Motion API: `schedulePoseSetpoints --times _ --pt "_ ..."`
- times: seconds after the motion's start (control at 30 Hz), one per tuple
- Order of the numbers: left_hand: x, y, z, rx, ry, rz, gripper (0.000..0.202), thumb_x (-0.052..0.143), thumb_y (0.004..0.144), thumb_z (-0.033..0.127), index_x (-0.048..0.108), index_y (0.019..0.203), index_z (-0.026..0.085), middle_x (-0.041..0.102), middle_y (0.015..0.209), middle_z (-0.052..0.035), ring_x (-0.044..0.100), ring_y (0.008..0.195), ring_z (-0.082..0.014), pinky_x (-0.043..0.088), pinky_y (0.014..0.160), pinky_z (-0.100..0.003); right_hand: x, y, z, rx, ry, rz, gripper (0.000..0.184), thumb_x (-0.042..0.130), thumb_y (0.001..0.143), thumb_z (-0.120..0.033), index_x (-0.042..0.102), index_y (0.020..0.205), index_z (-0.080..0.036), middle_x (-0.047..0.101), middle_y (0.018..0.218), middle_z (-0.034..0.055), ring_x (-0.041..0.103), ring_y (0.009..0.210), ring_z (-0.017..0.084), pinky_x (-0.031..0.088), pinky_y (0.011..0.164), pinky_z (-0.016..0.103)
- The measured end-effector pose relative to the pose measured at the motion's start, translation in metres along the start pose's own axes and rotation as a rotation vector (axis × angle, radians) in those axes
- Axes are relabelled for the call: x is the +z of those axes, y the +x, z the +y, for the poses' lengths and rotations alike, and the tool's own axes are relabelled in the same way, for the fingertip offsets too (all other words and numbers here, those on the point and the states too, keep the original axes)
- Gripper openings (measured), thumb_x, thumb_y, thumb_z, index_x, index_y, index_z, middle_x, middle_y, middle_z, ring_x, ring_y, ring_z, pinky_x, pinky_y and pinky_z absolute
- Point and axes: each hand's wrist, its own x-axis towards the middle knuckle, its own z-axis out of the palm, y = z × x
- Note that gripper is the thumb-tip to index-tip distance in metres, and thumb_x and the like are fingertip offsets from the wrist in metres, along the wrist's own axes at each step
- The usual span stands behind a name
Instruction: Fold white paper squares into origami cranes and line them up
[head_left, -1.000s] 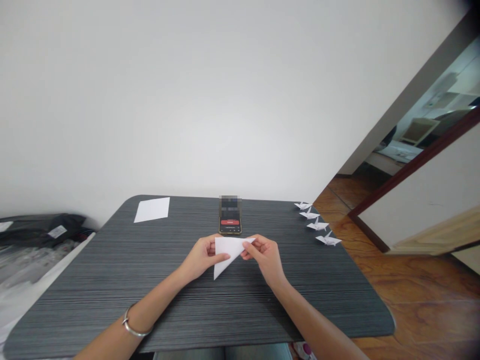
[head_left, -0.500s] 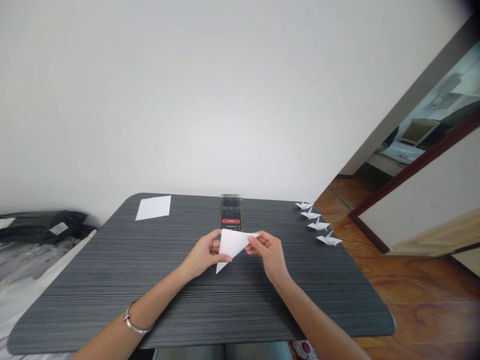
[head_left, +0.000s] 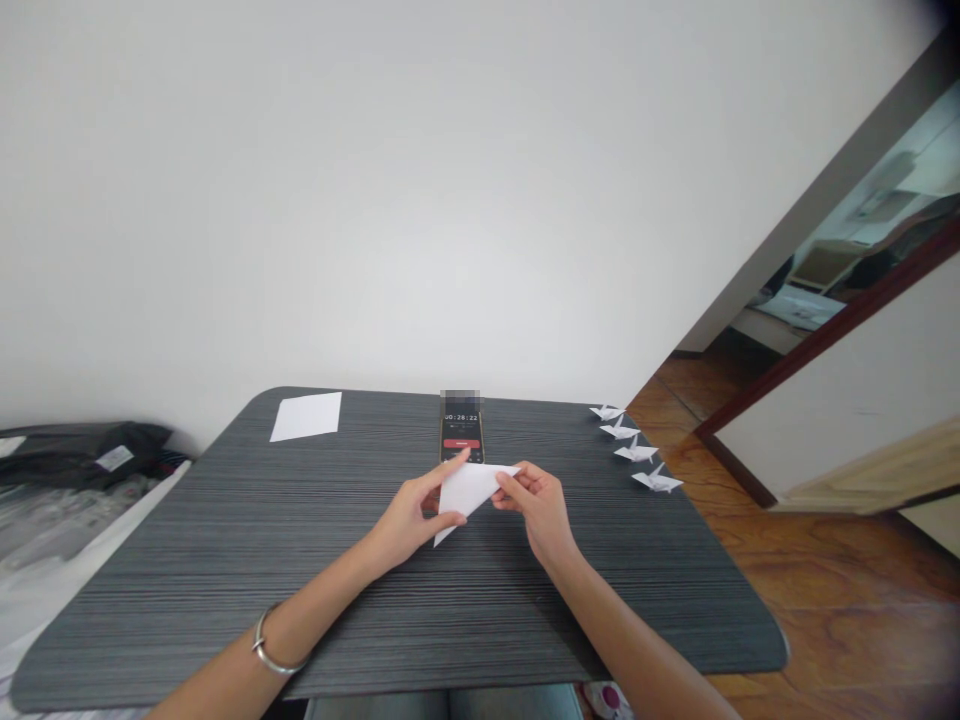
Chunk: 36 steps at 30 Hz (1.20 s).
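Observation:
A folded white sheet of paper (head_left: 471, 487), roughly triangular, is held between both hands above the middle of the table. My left hand (head_left: 412, 515) grips its left side, thumb on the front face and index finger stretched along the upper edge. The left hand's other fingers are partly hidden behind the paper. At the right corner, my right hand (head_left: 536, 500) pinches the paper's tip between thumb and fingers. Just beyond the paper lies a phone (head_left: 461, 425) with a timer and a red button on its screen.
The dark wood-grain table (head_left: 322, 620) stands against a white wall. Several folded paper cranes (head_left: 636, 452) line its right edge. A flat stack or sheet of white paper (head_left: 306, 416) lies at the back left. Dark bags (head_left: 82, 455) sit left of the table.
My left index finger has lifted and stretched to the paper's top edge. The paper's upper left corner has folded or tilted slightly. My right hand keeps its pinch.

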Motion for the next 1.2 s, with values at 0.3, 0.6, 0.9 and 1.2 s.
schedulePoseSetpoints --times 0.3,0.6,0.9,1.2 --pt "-0.003 -0.0005 -0.0018 0.042 0.136 -0.033 0.042 0.062 0.072 0.024 0.057 0.113 0.022 0.059 0.114 -0.0089 0.057 0.093 -0.0205 0.047 0.076 -0.031 0.0017 -0.0018 -0.0033 -0.024 0.029 0.025 0.022 0.07 0.064 -0.034 0.061 0.066 -0.014 0.062 0.052 -0.0004 0.059 0.048 0.011 0.052 0.047 0.021" --pt "-0.0045 -0.0004 -0.0005 0.077 0.107 -0.086 0.032 0.061 0.073 0.02 0.063 0.105 0.02 0.061 0.112 -0.0078 0.057 0.098 -0.0207 0.044 0.084 -0.031 0.0025 -0.0035 -0.0046 -0.064 -0.029 0.032 0.022 0.068 0.066 -0.036 0.065 0.067 -0.014 0.064 0.051 0.0013 0.06 0.047 0.013 0.052 0.047 0.023" --pt "-0.0053 -0.0006 -0.0025 0.027 0.079 -0.092 0.037 0.063 0.071 0.02 0.061 0.108 0.019 0.062 0.111 -0.0069 0.058 0.099 -0.0214 0.043 0.086 -0.031 0.0015 -0.0055 -0.005 -0.096 -0.035 0.014 0.02 0.067 0.068 -0.033 0.066 0.068 -0.014 0.064 0.052 0.0008 0.059 0.047 0.012 0.051 0.047 0.021" --pt "-0.0057 -0.0009 -0.0051 0.018 0.04 -0.095 0.037 0.063 0.071 0.019 0.061 0.108 0.018 0.061 0.113 -0.0066 0.058 0.099 -0.0209 0.044 0.086 -0.03 0.0015 -0.0052 -0.0051 -0.116 -0.022 0.017 0.019 0.063 0.071 -0.033 0.067 0.069 -0.015 0.064 0.054 0.0005 0.059 0.049 0.011 0.05 0.047 0.019"
